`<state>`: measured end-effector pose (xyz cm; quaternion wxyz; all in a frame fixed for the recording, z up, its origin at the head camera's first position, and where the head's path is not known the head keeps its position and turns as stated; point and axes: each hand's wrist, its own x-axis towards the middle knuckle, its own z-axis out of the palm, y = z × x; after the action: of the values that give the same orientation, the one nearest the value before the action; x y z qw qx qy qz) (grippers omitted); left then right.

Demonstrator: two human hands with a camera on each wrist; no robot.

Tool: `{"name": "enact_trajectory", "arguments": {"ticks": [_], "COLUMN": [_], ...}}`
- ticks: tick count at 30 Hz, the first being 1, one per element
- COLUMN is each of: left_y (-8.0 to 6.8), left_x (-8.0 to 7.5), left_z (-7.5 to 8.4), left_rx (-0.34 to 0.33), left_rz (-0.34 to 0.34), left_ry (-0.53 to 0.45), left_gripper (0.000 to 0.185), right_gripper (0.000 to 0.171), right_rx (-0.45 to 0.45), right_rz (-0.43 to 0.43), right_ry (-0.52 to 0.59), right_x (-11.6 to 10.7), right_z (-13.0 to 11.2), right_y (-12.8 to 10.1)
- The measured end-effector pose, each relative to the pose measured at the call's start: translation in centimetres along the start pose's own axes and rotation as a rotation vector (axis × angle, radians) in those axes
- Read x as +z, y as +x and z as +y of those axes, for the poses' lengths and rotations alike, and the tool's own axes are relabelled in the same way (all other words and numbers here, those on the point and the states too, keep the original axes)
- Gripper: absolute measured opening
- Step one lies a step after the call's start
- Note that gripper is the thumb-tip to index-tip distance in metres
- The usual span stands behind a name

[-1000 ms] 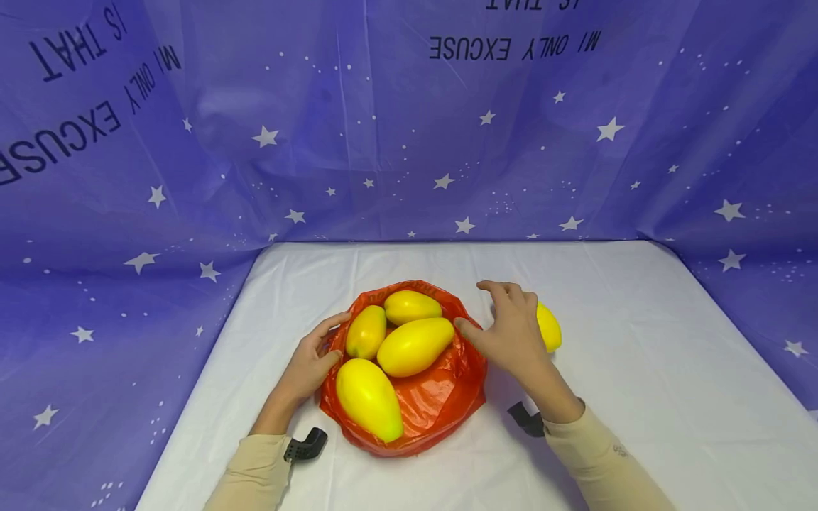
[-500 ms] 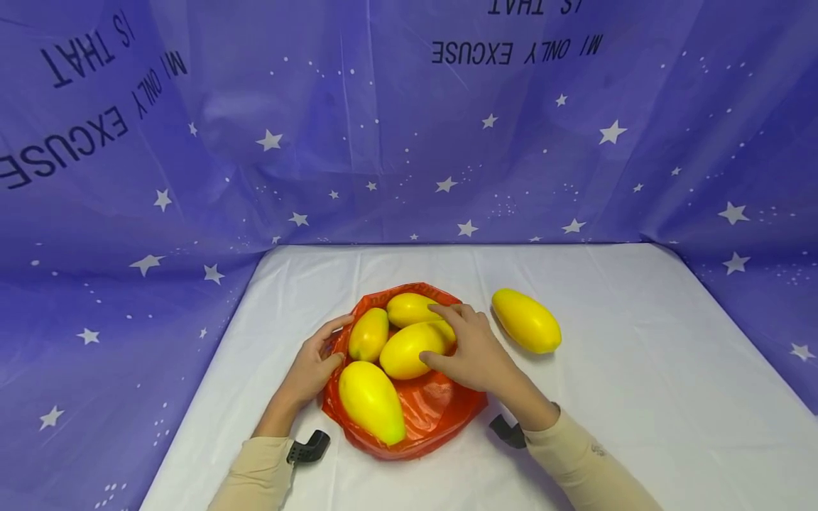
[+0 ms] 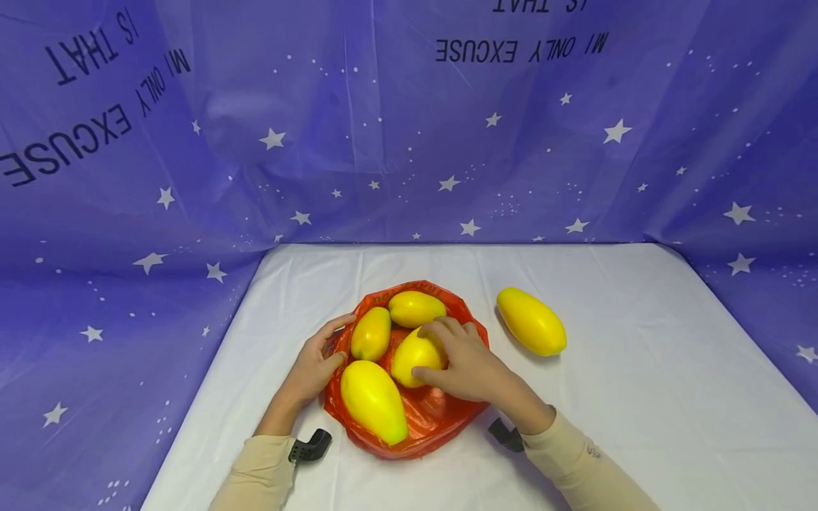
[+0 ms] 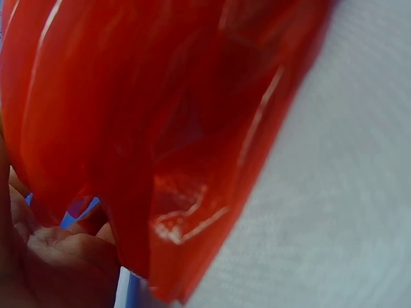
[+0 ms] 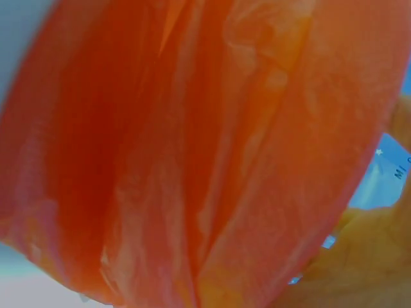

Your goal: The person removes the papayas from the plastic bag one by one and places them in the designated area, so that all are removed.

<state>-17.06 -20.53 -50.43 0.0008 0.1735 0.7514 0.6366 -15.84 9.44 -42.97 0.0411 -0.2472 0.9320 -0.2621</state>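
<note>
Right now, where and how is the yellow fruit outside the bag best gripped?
From above, probably, with fingers and thumb across the middle of the yellow fruit: it lies on its side on the white cloth, longer than wide, nothing over it.

Behind the red plastic bag (image 3: 447, 419) and to its left, the starry purple backdrop (image 3: 396, 99) reads "MI ONLY EXCUSE IS THAT", upside down.

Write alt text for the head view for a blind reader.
A person's right hand grips a yellow, mango-shaped fruit inside an open red plastic bag, beside three similar fruits, while the left hand holds the bag's left rim. A fifth yellow fruit lies outside to the right, on a white-covered table before a starry purple backdrop.
</note>
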Motion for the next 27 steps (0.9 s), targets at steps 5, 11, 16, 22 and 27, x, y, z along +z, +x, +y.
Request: {"name": "enact_trajectory", "arguments": {"ticks": [5, 11, 16, 22, 27], "left_y": [0.0, 0.0, 0.0, 0.0, 0.0], "left_x": [0.0, 0.0, 0.0, 0.0, 0.1], "left_z": [0.1, -0.1, -0.2, -0.1, 0.3], "left_rx": [-0.009, -0.019, -0.016, -0.024, -0.038], "left_rz": [0.002, -0.001, -0.002, 0.0, 0.001], "left_ry": [-0.001, -0.016, -0.022, -0.029, -0.015], "left_gripper": [0.064, 0.063, 0.063, 0.063, 0.063], "right_gripper": [0.049, 0.057, 0.057, 0.056, 0.056], "right_rx": [0.03, 0.057, -0.031, -0.064, -0.068], "right_rz": [0.018, -0.001, -0.003, 0.013, 0.027], "right_ry": [0.087, 0.147, 0.122, 0.123, 0.134], "right_x": [0.0, 0.1, 0.3, 0.3, 0.4], "right_z": [0.3, 0.7, 0.9, 1.0, 1.2], "right_y": [0.1, -0.1, -0.3, -0.4, -0.6]}}
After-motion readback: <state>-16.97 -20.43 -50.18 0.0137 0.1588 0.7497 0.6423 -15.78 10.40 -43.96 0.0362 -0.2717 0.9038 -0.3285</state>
